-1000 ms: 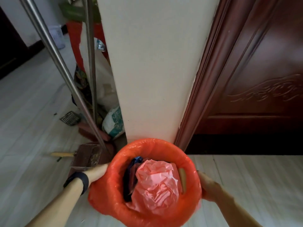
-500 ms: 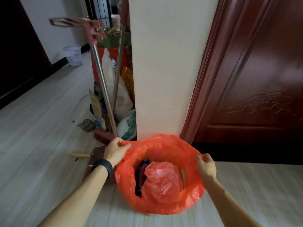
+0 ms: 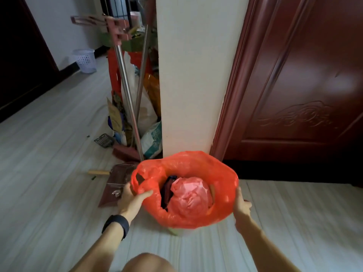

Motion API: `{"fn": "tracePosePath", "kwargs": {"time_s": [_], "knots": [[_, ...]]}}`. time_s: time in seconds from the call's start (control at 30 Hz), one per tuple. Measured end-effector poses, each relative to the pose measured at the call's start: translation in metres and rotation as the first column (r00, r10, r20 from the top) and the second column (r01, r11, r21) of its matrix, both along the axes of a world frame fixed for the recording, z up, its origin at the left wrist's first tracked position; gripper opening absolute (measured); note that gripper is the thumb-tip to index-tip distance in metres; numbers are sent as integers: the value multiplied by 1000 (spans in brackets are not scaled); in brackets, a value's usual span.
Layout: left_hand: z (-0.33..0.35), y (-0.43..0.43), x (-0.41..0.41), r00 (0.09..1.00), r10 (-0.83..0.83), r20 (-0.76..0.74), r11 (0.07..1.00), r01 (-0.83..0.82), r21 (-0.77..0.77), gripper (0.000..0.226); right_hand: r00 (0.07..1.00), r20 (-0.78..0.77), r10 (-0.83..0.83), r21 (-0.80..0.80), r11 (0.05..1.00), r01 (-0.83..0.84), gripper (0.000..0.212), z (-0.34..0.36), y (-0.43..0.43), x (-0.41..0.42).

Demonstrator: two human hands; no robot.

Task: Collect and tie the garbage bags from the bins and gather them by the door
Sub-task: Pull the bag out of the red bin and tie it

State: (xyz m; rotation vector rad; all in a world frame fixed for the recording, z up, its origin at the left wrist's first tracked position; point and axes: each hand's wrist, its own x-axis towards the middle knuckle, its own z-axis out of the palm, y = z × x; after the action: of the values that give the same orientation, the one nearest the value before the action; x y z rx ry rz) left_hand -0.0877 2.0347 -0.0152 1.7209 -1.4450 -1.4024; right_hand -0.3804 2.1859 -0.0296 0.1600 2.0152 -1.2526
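Observation:
An orange-red garbage bag (image 3: 222, 173) stands open on the floor in front of a white wall corner, over a pale bin (image 3: 177, 231) that shows only as a sliver at its base. Inside lie a crumpled pink bag (image 3: 191, 195) and something dark. My left hand (image 3: 131, 199) grips the bag's left rim just below its loop handle, thumb over the plastic. My right hand (image 3: 240, 205) holds the right rim from outside; the bag hides its fingertips.
A dark red wooden door (image 3: 306, 85) stands right of the wall corner (image 3: 196, 75). Left of the bag lie a dustpan (image 3: 115, 183), mop poles (image 3: 127, 95), sacks and clutter. A white mesh bin (image 3: 84, 60) stands far back left. My knee (image 3: 148, 264) shows at the bottom.
The bag's rim has come up off the bin and loosened, with a loop handle now showing on the left. Both hands shifted lower along the rim. The view pulled back.

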Motion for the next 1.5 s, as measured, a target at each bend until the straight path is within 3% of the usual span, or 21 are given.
{"fn": "tracePosePath", "kwargs": {"time_s": [0.07, 0.1, 0.2, 0.3, 0.4, 0.5, 0.6, 0.7, 0.8, 0.9, 0.97, 1.03, 1.13, 1.23, 1.27, 1.37, 1.4, 1.5], "knots": [[4, 18, -6, 989, -66, -130, 986, 85, 141, 31, 982, 174, 68, -131, 990, -45, 89, -10, 17, 14], [1, 23, -9, 985, -47, -166, 970, 85, 227, 25, 964, 239, 115, -188, 980, -71, 76, -12, 25, 22], [-11, 37, -13, 955, 82, -283, 873, 68, 483, 46, 944, 304, 129, -267, 963, -45, 52, -18, 36, 44], [-23, 44, -18, 932, 159, -326, 822, 58, 567, 41, 920, 390, 48, -284, 956, 70, 41, -23, 41, 56], [-26, 54, -26, 925, 203, -323, 818, 21, 575, 42, 922, 384, 39, -255, 965, 65, 34, -24, 46, 62], [-29, 55, -28, 961, 201, -191, 836, -67, 544, 47, 963, 269, 25, -182, 983, 25, 34, -14, 46, 63], [-24, 54, -30, 951, 256, -173, 864, -145, 481, 40, 984, 178, -3, -149, 988, 30, 25, 1, 41, 61], [-14, 47, -31, 924, 328, -197, 898, -240, 370, 17, 998, 54, -43, -218, 974, 54, 17, 19, 33, 63], [7, 41, -32, 941, 272, -199, 949, -229, 216, 13, 997, 10, -79, -343, 936, 78, 8, 49, 20, 61], [24, 30, -34, 951, 193, -241, 981, -177, 85, 23, 995, -14, -97, -452, 889, 80, 13, 66, 7, 52], [29, 20, -34, 919, 218, -328, 976, -202, 84, 26, 991, -4, -137, -456, 882, 120, 17, 64, 0, 44], [26, 10, -33, 880, 329, -342, 943, -323, 79, 36, 969, 122, -215, -418, 874, 247, 40, 56, -3, 33], [18, -9, -28, 786, 494, -371, 868, -471, 158, 81, 912, 283, -296, -383, 837, 391, 73, 55, -3, 17], [16, -21, -28, 806, 436, -399, 897, -353, 266, 102, 914, 286, -286, -373, 846, 382, 53, 62, -3, 6], [17, -23, -31, 843, 375, -387, 923, -303, 236, 92, 921, 274, -278, -368, 854, 367, 46, 63, -5, 2], [33, -22, -41, 952, 195, -238, 978, -207, -26, 15, 959, 250, -137, -395, 889, 230, 46, 70, -16, -5], [38, -20, -45, 975, 140, -175, 979, -162, -120, 7, 969, 229, -97, -405, 895, 185, 39, 75, -19, -5], [63, -13, -56, 998, -69, -6, 950, 64, -305, 18, 996, 49, -75, -377, 922, 88, 10, 94, -32, -7]]}}
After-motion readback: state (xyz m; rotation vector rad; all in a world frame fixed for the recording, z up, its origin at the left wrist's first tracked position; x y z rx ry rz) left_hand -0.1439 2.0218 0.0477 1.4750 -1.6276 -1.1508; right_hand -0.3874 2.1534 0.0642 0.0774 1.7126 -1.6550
